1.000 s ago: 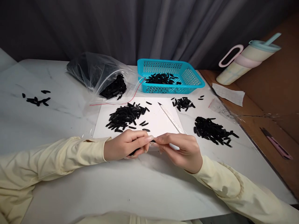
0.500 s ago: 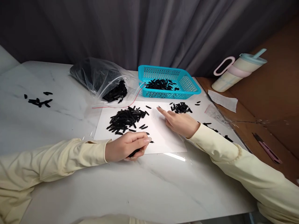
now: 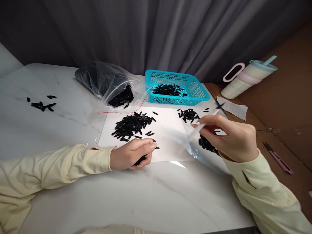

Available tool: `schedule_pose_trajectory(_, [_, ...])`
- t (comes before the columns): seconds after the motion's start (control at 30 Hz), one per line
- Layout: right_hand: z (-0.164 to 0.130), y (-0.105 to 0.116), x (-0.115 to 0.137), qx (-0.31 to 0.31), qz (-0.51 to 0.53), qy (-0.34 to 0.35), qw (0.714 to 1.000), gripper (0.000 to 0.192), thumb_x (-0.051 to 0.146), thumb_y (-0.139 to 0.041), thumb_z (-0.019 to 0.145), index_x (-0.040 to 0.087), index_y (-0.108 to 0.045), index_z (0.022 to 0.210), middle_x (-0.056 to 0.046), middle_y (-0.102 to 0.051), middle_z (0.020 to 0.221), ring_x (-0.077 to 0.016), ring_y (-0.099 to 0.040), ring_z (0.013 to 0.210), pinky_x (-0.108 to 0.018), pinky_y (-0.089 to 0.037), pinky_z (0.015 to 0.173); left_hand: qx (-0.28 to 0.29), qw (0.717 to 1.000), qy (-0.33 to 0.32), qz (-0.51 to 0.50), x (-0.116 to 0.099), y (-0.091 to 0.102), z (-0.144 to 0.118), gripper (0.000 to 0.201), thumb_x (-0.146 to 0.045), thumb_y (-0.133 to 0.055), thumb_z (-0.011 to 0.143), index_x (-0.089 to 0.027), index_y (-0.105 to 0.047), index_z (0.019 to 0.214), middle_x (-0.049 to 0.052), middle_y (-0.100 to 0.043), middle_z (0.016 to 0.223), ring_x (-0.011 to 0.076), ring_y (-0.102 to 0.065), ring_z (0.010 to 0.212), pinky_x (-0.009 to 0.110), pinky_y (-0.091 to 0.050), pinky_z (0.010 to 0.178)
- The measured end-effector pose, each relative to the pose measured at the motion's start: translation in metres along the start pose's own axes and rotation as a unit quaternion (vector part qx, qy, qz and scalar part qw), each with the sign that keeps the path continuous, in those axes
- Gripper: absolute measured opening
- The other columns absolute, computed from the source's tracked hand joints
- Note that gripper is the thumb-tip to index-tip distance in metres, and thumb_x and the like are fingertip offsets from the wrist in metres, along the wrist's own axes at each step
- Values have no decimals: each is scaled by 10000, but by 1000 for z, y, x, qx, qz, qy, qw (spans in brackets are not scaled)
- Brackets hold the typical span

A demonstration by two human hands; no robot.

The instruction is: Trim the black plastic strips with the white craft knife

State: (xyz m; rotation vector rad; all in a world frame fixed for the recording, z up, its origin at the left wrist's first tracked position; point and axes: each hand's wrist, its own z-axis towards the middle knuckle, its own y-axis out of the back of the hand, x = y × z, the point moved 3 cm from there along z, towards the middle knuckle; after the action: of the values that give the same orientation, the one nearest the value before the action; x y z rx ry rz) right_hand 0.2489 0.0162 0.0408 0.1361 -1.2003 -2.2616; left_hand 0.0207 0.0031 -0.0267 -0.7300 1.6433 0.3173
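Resting on the marble-patterned table (image 3: 151,201) at the near edge of the white paper sheet (image 3: 168,136), the left hand (image 3: 133,156) is curled shut around a few small black plastic pieces (image 3: 140,159), which show dark beneath the fingers. Just beyond that hand, a loose pile of the same black pieces (image 3: 131,124) is spread on the sheet. The right hand (image 3: 234,138) is raised above the table's right side, and a thin white stick-like tool (image 3: 198,127) is pinched between its thumb and fingertips — its far end appears blurred. Beneath this hand another heap of black pieces (image 3: 207,144) is partly hidden. A smaller cluster (image 3: 188,114) lies near the sheet's far right corner. Further back, a turquoise basket (image 3: 195,89) with black pieces in it is seen beside an open clear plastic bag (image 3: 107,83) holding more. A pastel tumbler (image 3: 246,79) lies tilted at the right, and a pink utility knife (image 3: 279,158) on the brown surface
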Motion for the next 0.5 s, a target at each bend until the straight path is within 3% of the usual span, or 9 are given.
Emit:
schedule_pose_trajectory(0.07, [-1, -2, 4, -30, 12, -32, 999, 193, 285, -605, 802, 211, -569, 627, 18, -539, 475, -109, -480, 398, -249, -369, 422, -5, 1000, -3, 2, 0, 0, 0, 329, -364, -316, 932, -190, -312, 653, -89, -382, 460, 20, -265, 326, 155, -224, 325])
schedule_pose_trajectory(0.1, [-1, -6, 7, -9, 53, -52, 997, 290, 304, -565, 832, 207, -536, 561, 6, -540, 485, -105, -477, 406, -247, -369, 431, -8, 1000, -5, 2, -1, 0, 0, 331, -363, -317, 931, -189, -313, 650, -88, -384, 463, 21, -265, 327, 155, -224, 324])
schedule_pose_trajectory(0.2, [-2, -21, 16, 148, 226, -119, 955, 477, 322, -401, 923, 185, -497, 477, -35, -614, 628, -85, -504, 444, -224, -403, 465, -12, 1000, -8, 5, -1, 0, 0, 337, -364, -319, 932, -185, -327, 647, -82, -389, 472, 22, -277, 333, 158, -230, 325])
schedule_pose_trajectory(0.27, [-5, -32, 21, 240, 294, -145, 914, 463, 330, -361, 939, 170, -556, 550, -32, -620, 663, -73, -490, 423, -214, -406, 452, -12, 1000, -10, 14, -1, 0, 0, 346, -365, -315, 934, -179, -344, 644, -81, -386, 471, 23, -284, 334, 159, -240, 327])
schedule_pose_trajectory(0.33, [-7, -40, 23, 287, 308, -129, 898, 411, 326, -386, 928, 163, -580, 605, -24, -613, 670, -65, -472, 406, -211, -404, 449, -13, 1000, -15, 21, -1, 1, 0, 351, -366, -313, 935, -178, -350, 642, -80, -385, 470, 23, -287, 333, 160, -246, 326])
schedule_pose_trajectory(0.5, [-13, -52, 21, 285, 277, -65, 915, 226, 285, -503, 848, 155, -618, 704, -48, -643, 722, -101, -521, 504, -217, -405, 463, -20, 999, -16, 45, -1, 1, -1, 355, -389, -312, 929, -185, -341, 641, -77, -387, 471, 29, -291, 335, 165, -249, 320])
